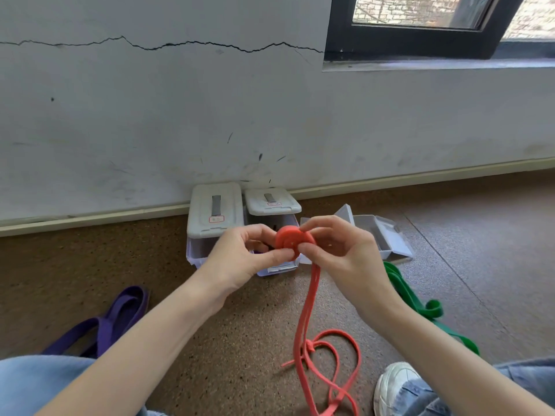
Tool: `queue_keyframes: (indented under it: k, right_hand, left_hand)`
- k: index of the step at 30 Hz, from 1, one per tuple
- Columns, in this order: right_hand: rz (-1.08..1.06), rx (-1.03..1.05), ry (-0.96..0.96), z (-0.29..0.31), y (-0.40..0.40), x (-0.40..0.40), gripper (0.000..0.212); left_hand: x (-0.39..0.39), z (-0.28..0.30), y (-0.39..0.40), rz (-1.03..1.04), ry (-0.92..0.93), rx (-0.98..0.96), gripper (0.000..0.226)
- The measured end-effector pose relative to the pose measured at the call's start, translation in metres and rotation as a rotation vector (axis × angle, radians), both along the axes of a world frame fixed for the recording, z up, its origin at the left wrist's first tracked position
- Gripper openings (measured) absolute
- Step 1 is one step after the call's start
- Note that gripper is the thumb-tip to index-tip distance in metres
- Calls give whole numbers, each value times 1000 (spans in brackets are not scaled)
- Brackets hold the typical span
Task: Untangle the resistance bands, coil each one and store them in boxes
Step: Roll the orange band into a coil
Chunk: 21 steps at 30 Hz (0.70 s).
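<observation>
While left hand (240, 253) and right hand (339, 250) pinch red coil (292, 241), risk of springing loose; knotted tail (310, 346) could snag.

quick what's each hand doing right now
Left hand: holding the rolled-up coil of the coral-red rubber resistance band, pinched between thumb and fingers.
Right hand: pinching the same coil from the other side.

Forearms bare, no sleeves in view. Light blue denim jeans (36, 382) on both legs. White sneaker (393, 385), scuffed grey, on right foot.
</observation>
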State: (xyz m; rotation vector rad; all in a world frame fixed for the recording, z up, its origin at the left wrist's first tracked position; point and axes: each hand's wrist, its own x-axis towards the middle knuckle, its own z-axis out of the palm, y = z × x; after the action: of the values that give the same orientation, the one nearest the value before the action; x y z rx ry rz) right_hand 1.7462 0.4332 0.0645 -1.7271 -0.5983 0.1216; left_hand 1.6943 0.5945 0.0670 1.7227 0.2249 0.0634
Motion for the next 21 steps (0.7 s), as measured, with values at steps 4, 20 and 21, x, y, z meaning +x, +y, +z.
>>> queue_keyframes:
  k: [4,20,21]
  right_hand:
    - [123,-180,-163,3,3,-3,26]
    - [-8,-70,-74,-2,1,-5,24]
    - [-8,-98,-94,-2,0,-5,27]
  left_hand:
    - [-1,-3,3,-115,46,96,17]
    - [-1,-6,4,11,77,-327,47]
    - [-1,-6,5,1,84,-226,43]
